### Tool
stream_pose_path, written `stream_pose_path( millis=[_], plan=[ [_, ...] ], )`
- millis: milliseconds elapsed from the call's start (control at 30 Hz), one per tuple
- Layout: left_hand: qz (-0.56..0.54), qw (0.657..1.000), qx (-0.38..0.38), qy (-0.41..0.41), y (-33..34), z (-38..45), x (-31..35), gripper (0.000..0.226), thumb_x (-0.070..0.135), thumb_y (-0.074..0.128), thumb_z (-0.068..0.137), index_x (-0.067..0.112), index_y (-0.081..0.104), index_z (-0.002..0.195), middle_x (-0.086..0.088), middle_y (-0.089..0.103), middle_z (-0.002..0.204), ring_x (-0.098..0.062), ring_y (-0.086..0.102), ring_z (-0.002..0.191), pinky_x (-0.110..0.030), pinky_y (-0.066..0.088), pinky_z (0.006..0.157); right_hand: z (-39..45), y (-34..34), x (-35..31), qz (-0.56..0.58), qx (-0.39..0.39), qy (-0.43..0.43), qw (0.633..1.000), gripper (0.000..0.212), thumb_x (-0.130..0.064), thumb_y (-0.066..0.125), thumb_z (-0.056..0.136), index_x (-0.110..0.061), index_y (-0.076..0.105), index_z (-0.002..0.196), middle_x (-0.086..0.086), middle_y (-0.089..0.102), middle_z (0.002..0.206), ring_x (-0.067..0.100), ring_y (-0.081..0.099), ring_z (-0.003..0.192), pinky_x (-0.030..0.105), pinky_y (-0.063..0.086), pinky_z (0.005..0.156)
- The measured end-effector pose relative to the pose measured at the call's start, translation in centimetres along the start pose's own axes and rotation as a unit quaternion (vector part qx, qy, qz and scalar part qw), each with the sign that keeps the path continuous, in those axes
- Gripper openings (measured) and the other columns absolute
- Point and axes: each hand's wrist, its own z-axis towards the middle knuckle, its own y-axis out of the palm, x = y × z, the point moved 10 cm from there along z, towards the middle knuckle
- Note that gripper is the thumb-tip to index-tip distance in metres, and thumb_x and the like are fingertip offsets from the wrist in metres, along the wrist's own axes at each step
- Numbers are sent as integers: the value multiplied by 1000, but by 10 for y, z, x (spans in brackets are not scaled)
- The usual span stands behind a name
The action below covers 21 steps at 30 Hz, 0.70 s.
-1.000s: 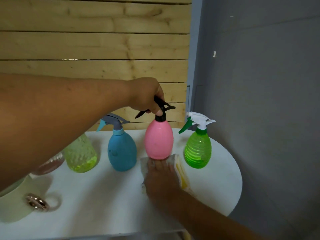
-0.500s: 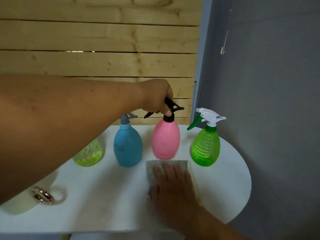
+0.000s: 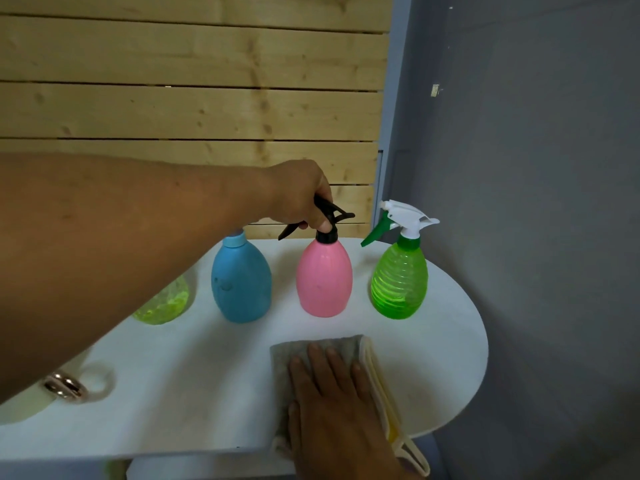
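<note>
Four spray bottles line the back of the white desk (image 3: 194,375). At the lower left of the frame sits a cream cup (image 3: 20,407) with a gold ring (image 3: 64,386) at its side, partly behind the forearm. Next comes a yellow-green bottle (image 3: 166,303), half hidden by the same arm, then a blue bottle (image 3: 240,282). At the centre the left hand (image 3: 304,199) grasps the black trigger head of the pink bottle (image 3: 323,282), fingers curled round it. Whether the base rests on the desk or hangs just above it cannot be told. In front of it, at the lower centre, the right hand (image 3: 332,386) lies flat on a folded grey cloth (image 3: 284,351), fingers (image 3: 317,358) straight, pressing it to the desk near the front edge. A green bottle (image 3: 398,285) stands at the right, untouched. The wiping looks partway done. The strip in front of the pink bottle is being covered, while the spots under the other three bottles likely remain, each needing a lift first.
</note>
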Motion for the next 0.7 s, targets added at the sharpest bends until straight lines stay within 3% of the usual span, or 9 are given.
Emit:
stream_pose_path(
  millis=[100, 167, 267, 333, 400, 500, 700],
  plan=[
    [23, 999, -24, 6, -4, -5, -1, 43, 36, 85, 81, 18, 73, 118, 1, 75, 101, -17, 68, 94, -33, 56, 86, 2, -6, 1, 15, 7, -22, 1000, 53, -45, 45, 75, -25, 79, 109, 3, 74, 120, 24, 73, 105, 41, 48, 96],
    [62, 997, -34, 9, -14, -17, -8, 75, 46, 87, 75, 22, 58, 140, 6, 68, 125, -19, 63, 114, -36, 50, 103, 3, -10, 5, 21, 7, -65, 998, 53, -52, 47, 78, -28, 76, 115, 1, 72, 124, 24, 72, 108, 44, 56, 94],
    [98, 994, -31, -35, -45, -41, -43, 101, 47, 90, 68, 21, 42, 153, 5, 57, 142, -19, 55, 130, -30, 42, 104, 4, -7, 13, -2, -5, -106, 994, 59, -62, 51, 79, -33, 67, 128, 0, 66, 133, 25, 65, 119, 53, 38, 103],
    [121, 989, -54, -69, -54, -58, -73, 94, 46, 90, 68, 20, 48, 148, 3, 61, 138, -20, 58, 125, -31, 46, 101, 5, -2, 9, -8, -9, -115, 993, 61, -62, 48, 82, -32, 64, 132, 2, 64, 137, 28, 64, 122, 53, 29, 103],
    [137, 985, -78, -75, -46, -66, -91, 68, 42, 89, 73, 19, 63, 132, 2, 70, 122, -20, 65, 112, -33, 51, 96, 6, 5, 3, -8, -8, -115, 993, 60, -57, 47, 82, -27, 68, 130, 5, 66, 134, 30, 66, 118, 50, 31, 100],
    [115, 991, -44, -44, -40, -61, -100, 32, 28, 85, 83, 20, 75, 112, 7, 73, 96, -15, 67, 93, -28, 50, 80, 10, 8, -15, 6, 4, -113, 994, 57, -51, 47, 79, -23, 74, 121, 6, 69, 128, 28, 70, 112, 46, 34, 99],
    [119, 993, -17, -20, -48, -54, -100, 21, 21, 80, 88, 17, 75, 107, 13, 68, 80, -1, 60, 73, -20, 46, 69, 22, 27, -62, 23, -7, -114, 993, 55, -45, 44, 76, -22, 78, 112, 4, 72, 123, 25, 71, 109, 44, 37, 99]
  ],
)
